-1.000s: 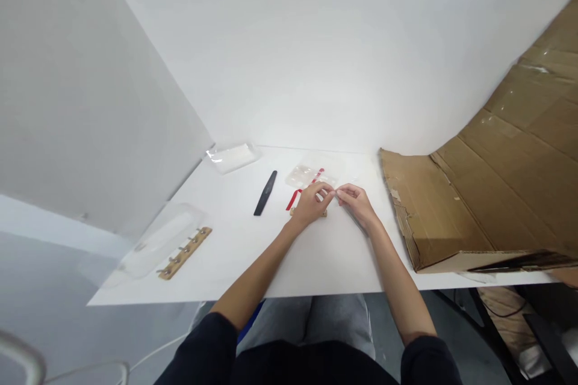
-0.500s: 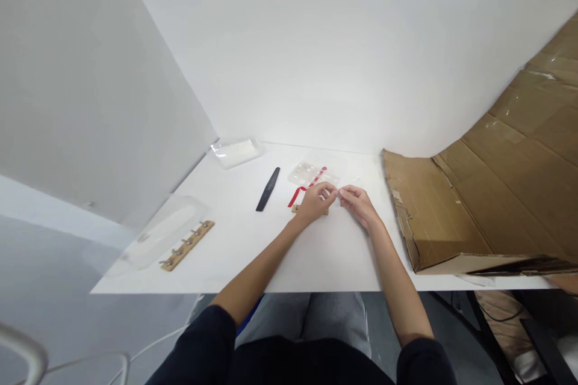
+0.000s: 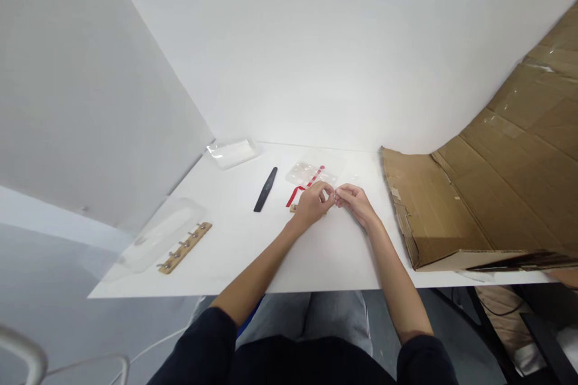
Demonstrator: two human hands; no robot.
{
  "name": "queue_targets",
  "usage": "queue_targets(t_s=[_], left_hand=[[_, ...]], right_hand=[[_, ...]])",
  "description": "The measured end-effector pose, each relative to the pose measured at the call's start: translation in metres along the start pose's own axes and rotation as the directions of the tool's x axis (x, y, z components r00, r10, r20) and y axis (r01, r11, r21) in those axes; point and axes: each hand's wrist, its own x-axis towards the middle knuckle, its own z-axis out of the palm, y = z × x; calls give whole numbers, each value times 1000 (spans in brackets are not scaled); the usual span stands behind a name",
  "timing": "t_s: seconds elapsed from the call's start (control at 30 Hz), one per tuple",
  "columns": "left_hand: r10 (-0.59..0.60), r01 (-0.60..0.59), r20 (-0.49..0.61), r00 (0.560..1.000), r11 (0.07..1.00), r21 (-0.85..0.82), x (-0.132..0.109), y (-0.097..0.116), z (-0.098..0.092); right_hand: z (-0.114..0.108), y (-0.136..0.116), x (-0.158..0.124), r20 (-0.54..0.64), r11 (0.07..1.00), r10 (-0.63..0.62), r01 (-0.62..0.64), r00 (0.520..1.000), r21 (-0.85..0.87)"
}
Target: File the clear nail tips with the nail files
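Closer together than before, left hand (image 3: pixel 310 205) and right hand (image 3: pixel 357 204), both in a pinch on thin clear film (image 3: pixel 335 195)

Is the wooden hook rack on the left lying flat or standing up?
Lying flat: the wooden hook rack rests full length on the white table.

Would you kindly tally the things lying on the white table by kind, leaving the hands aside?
Clear bags: 3
Wooden pieces: 2, one mostly under the left hand
Black strip: 1
Cardboard box: 1
Total: 7
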Motion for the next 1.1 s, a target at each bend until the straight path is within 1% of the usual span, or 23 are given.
queue_targets(t_s=[0.1,0.17,0.27,0.33,0.4,0.43,0.5,0.6,0.77,0.93,1.1], left_hand=[[-40,41,-14,999,997,62,4,-3,-1],[-102,108,-49,994,986,129,8,-11,-10],[-219,244,-121,968,931,272,11,-32,-41],[-302,350,-181,936,855,383,8,-48,-65],[-380,438,-218,899,760,480,3,-61,-86],[-415,469,-224,882,717,516,0,-67,-93],[-469,501,-216,856,655,565,-5,-74,-102],[-498,499,-189,846,619,607,-7,-78,-104],[-506,483,-159,848,615,623,-5,-76,-103],[-518,507,-170,838,626,593,-3,-71,-108],[-506,534,-210,836,665,522,-4,-59,-109]], right_hand=[[0,1,3,-57,998,-11,8,998,-65],[-2,2,4,-119,991,-34,18,992,-130],[-9,1,5,-238,967,-101,39,966,-252],[-16,1,3,-306,937,-158,45,939,-345],[-22,1,0,-336,897,-208,43,918,-439],[-25,1,-1,-337,875,-226,38,914,-483],[-28,3,-2,-326,828,-248,25,912,-560],[-31,8,-2,-303,761,-254,-4,918,-649],[-34,17,2,-268,674,-250,-31,930,-738],[-36,22,3,-245,627,-263,-28,933,-778],[-34,25,5,-255,603,-273,-42,928,-796]])
